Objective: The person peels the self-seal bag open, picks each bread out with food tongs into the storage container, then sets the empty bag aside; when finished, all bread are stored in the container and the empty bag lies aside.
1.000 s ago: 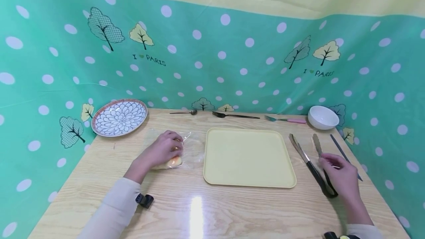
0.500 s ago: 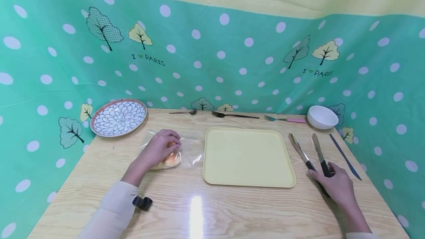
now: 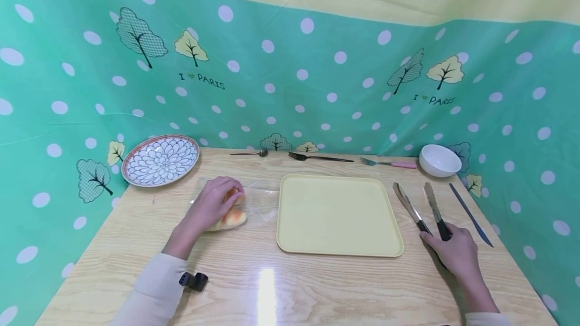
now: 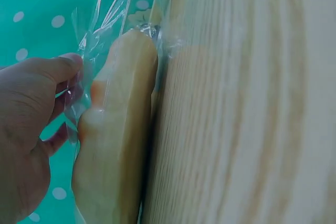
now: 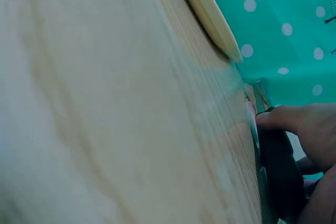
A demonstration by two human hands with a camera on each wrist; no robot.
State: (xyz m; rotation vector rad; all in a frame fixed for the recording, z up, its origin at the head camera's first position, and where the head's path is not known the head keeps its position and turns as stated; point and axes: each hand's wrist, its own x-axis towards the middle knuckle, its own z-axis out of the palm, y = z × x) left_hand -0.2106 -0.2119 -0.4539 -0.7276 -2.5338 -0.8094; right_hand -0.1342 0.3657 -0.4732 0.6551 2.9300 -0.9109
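Note:
In the head view a bread roll [image 3: 234, 218] with browned patches lies in a clear plastic bag [image 3: 263, 204], left of the tray. My left hand [image 3: 210, 204] reaches over it, thumb and fingers curled at its upper part. From the left wrist, thumb and fingers pinch the film of the bag [image 4: 118, 17] beside the pale side of the bread [image 4: 118, 140]. At the right, metal tongs [image 3: 410, 207] with black handles lie on the table, arms spread. My right hand [image 3: 456, 254] grips their handles; the right wrist view shows its thumb on a black handle [image 5: 281, 166].
A cream tray [image 3: 340, 215] lies mid-table. Behind it are a small spoon [image 3: 263, 153], a black fork [image 3: 317, 157] and a pink-handled fork [image 3: 399, 164]. A patterned plate [image 3: 160, 161] stands back left, a white bowl [image 3: 439, 160] back right. A dark knife [image 3: 471, 214] lies beyond the tongs.
My right hand has moved from the tongs' right arm down to both handles and grips them. The left hand has shifted slightly left over the bagged bread, more of which now shows.

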